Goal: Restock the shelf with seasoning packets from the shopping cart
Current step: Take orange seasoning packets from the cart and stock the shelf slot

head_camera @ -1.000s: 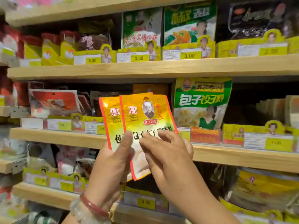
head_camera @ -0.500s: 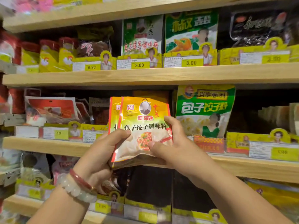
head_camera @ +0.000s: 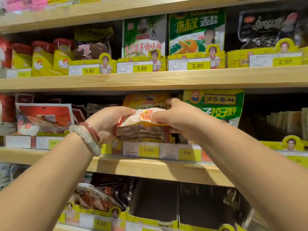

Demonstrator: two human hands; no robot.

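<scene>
A small stack of yellow seasoning packets (head_camera: 144,114) with red edges is tipped back into the middle shelf's slot, above the 4.00 price tag (head_camera: 148,149). My left hand (head_camera: 106,124) grips the stack's left side, thumb on top. My right hand (head_camera: 173,119) holds its right side, with fingers over the top edge and thumb on the front. The stack's lower edges face me, just above the yellow display tray (head_camera: 116,147). The shopping cart is out of view.
A green dumpling-seasoning packet (head_camera: 216,105) stands right of the slot. Red packets (head_camera: 45,115) fill the left. The wooden shelf edge (head_camera: 150,169) runs below my hands; the upper shelf (head_camera: 150,79) holds green and yellow packets. Dark empty boxes (head_camera: 155,200) sit on the lower shelf.
Both hands have carried the packets up and forward from in front of the shelf into the slot, tilting them back. The view has moved closer to the shelf.
</scene>
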